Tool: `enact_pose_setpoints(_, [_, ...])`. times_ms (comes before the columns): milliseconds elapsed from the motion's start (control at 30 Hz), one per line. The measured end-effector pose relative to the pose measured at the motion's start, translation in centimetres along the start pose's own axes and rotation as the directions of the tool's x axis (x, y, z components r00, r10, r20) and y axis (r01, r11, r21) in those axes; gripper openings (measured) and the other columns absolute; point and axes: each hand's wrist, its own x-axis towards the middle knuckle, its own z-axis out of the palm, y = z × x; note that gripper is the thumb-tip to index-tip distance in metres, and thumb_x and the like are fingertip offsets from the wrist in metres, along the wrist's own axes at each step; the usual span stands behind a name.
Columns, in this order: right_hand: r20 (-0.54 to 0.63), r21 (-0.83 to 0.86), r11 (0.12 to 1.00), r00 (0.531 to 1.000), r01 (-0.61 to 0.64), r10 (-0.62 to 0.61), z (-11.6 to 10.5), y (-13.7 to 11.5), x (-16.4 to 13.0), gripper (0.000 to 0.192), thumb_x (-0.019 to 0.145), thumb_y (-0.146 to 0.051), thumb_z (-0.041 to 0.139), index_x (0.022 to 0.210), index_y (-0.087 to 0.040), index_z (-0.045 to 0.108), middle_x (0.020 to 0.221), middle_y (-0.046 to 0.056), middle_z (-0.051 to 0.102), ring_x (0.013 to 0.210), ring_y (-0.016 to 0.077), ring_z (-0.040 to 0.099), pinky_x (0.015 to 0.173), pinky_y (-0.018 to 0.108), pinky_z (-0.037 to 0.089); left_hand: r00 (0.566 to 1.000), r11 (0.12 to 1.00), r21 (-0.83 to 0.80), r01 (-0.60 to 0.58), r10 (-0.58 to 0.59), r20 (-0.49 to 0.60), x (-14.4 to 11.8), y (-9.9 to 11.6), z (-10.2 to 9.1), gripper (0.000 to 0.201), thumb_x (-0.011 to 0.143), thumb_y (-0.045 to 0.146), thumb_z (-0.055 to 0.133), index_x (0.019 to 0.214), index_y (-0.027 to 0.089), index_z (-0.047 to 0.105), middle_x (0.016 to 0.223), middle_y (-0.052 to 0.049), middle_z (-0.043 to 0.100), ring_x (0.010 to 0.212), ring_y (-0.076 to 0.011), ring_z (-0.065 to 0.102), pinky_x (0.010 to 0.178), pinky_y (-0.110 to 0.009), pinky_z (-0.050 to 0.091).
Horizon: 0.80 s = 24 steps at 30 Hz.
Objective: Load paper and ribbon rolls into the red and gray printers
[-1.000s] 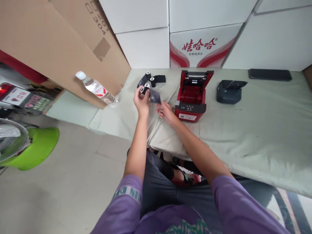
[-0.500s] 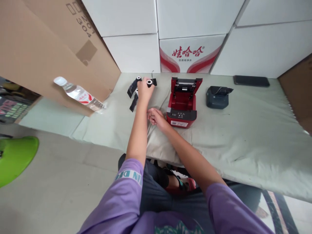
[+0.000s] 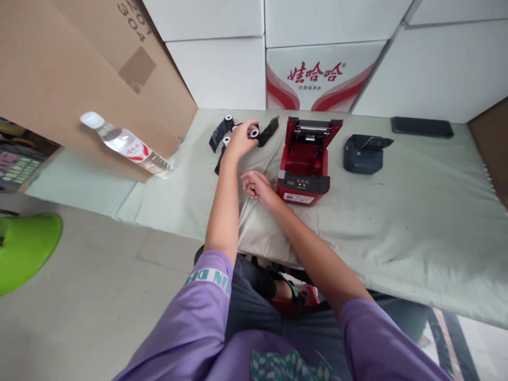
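Observation:
My left hand [image 3: 240, 141] reaches to the back of the cloth-covered surface, its fingers closed around a small black roll [image 3: 254, 133] with a white core. A loose black strip [image 3: 270, 131] trails from that roll to the right. Left of this hand lie another black roll [image 3: 228, 121] with its strip and a third roll [image 3: 226, 141], partly hidden by my wrist. My right hand [image 3: 259, 189] hovers low over the cloth, loosely curled with the index finger stretched out, holding nothing. Just right of it stands a red and black printer [image 3: 304, 185] with its lid raised.
A dark device [image 3: 363, 154] and a black phone [image 3: 422, 127] lie to the right. At left, a water bottle [image 3: 129, 145] leans by a cardboard box [image 3: 91, 69]. White boxes [image 3: 214, 69] wall off the back. A green object [image 3: 32, 248] is at lower left.
My left hand has shifted slightly right with the roll, and its black strip now angles up to the right. My right hand's fingers have loosened. The whole view has tilted a little.

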Motion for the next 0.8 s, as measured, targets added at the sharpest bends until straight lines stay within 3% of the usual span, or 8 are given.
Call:
enact_pose_setpoints(133, [0.004,-0.021,1.000,1.000,-0.005,0.005,0.0,0.1,0.1,0.027,0.107,-0.044,0.059,0.097,-0.019,0.064,0.068,-0.005,0.060,0.046,0.0059,0.038,0.042,0.019,0.021,0.996,0.981,0.194,-0.021,0.003,0.091,0.0,-0.5,0.5,0.061,0.064,-0.009,0.066,0.116,0.020,0.080,0.125,-0.012,0.082,0.128,-0.0324,0.074,0.124,-0.049,0.051])
enact_pose_setpoints(233, [0.006,-0.028,1.000,1.000,-0.002,0.002,0.0,0.2,0.2,0.030,0.106,-0.048,0.060,0.096,-0.020,0.063,0.067,-0.005,0.060,0.045,0.0060,0.038,0.042,0.019,0.021,0.995,0.971,0.238,-0.029,0.007,0.095,0.4,-0.9,0.3,0.062,0.064,-0.007,0.067,0.118,0.021,0.079,0.131,-0.012,0.081,0.132,-0.0335,0.072,0.125,-0.050,0.051])
enact_pose_setpoints(367, [0.001,-0.040,0.999,1.000,0.000,0.000,0.0,0.3,0.2,0.027,0.108,-0.043,0.056,0.096,-0.020,0.064,0.067,-0.005,0.060,0.045,0.0060,0.037,0.042,0.019,0.022,0.997,0.967,0.254,-0.027,0.046,-0.068,0.9,-1.2,-1.7,0.056,0.071,-0.001,0.075,0.121,0.024,0.080,0.139,-0.011,0.076,0.138,-0.0347,0.066,0.128,-0.049,0.047])
enact_pose_setpoints(467, [0.007,-0.055,0.998,1.000,-0.002,0.002,0.0,0.4,0.1,0.029,0.108,-0.045,0.057,0.096,-0.020,0.064,0.068,-0.005,0.060,0.046,0.0057,0.037,0.043,0.019,0.023,0.962,0.961,0.268,0.069,0.007,-0.273,0.7,-1.5,-3.4,0.045,0.081,0.009,0.080,0.122,0.028,0.078,0.138,-0.007,0.076,0.143,-0.0341,0.059,0.131,-0.052,0.042])
enact_pose_setpoints(533, [0.011,-0.061,0.998,1.000,0.001,-0.001,0.0,0.4,0.1,0.029,0.107,-0.047,0.059,0.096,-0.021,0.065,0.069,-0.004,0.060,0.047,0.0056,0.038,0.043,0.019,0.024,0.941,0.945,0.293,0.148,-0.042,-0.337,0.5,-1.8,-3.8,0.043,0.086,0.013,0.081,0.127,0.026,0.076,0.140,-0.009,0.076,0.146,-0.0353,0.057,0.132,-0.059,0.038])
enact_pose_setpoints(667, [0.009,-0.072,0.997,1.000,0.009,-0.009,0.1,0.3,0.0,0.028,0.108,-0.045,0.060,0.095,-0.020,0.065,0.069,-0.004,0.060,0.046,0.0055,0.039,0.043,0.019,0.024,0.936,0.898,0.366,0.244,-0.120,-0.330,-0.1,-2.0,-2.4,0.048,0.083,0.013,0.080,0.129,0.027,0.076,0.139,-0.012,0.079,0.151,-0.0417,0.058,0.135,-0.068,0.029])
enact_pose_setpoints(800, [0.007,-0.075,0.997,1.000,0.006,-0.005,0.2,0.2,0.0,0.029,0.108,-0.045,0.060,0.095,-0.020,0.065,0.067,-0.005,0.059,0.046,0.0060,0.039,0.042,0.020,0.023,0.914,0.872,0.376,0.313,-0.169,-0.368,-0.4,-2.0,-0.5,0.040,0.084,0.014,0.081,0.122,0.027,0.076,0.123,-0.012,0.083,0.149,-0.0405,0.062,0.135,-0.066,0.029])
